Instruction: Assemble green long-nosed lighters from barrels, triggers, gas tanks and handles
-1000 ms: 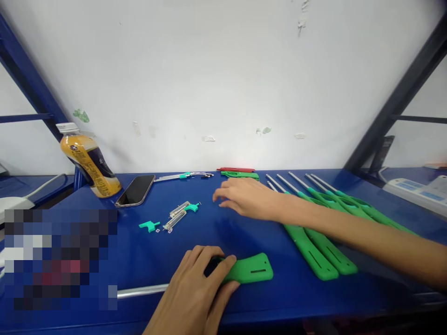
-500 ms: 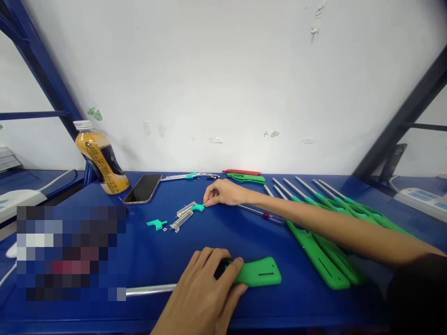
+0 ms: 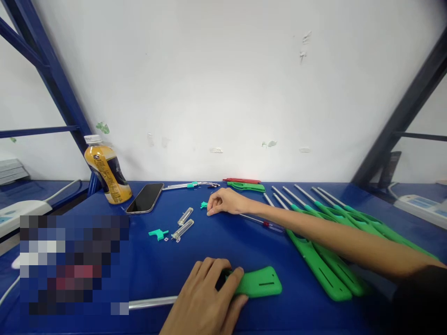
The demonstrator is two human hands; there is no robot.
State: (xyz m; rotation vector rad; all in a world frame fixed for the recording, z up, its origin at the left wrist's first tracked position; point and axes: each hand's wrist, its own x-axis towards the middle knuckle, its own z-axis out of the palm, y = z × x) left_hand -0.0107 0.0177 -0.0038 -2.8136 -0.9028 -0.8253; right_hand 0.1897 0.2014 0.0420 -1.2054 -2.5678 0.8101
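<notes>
My left hand lies near the front edge of the blue bench, fingers wrapped over the dark end of a green lighter handle whose metal tube sticks out to the left. My right hand reaches across to the middle of the bench and pinches a small teal plastic piece. Just left of it lie two clear metal-tipped inserts and a second teal trigger piece.
A row of several green long-nosed lighters lies under my right forearm. A thin rod with a red band rests beside them. At the back stand an orange drink bottle, a phone, a green-and-red part and a tube assembly.
My right hand reached left to the inserts, closed on the teal piece and drew it back to the right, away from them. My left hand stayed on the green handle.
</notes>
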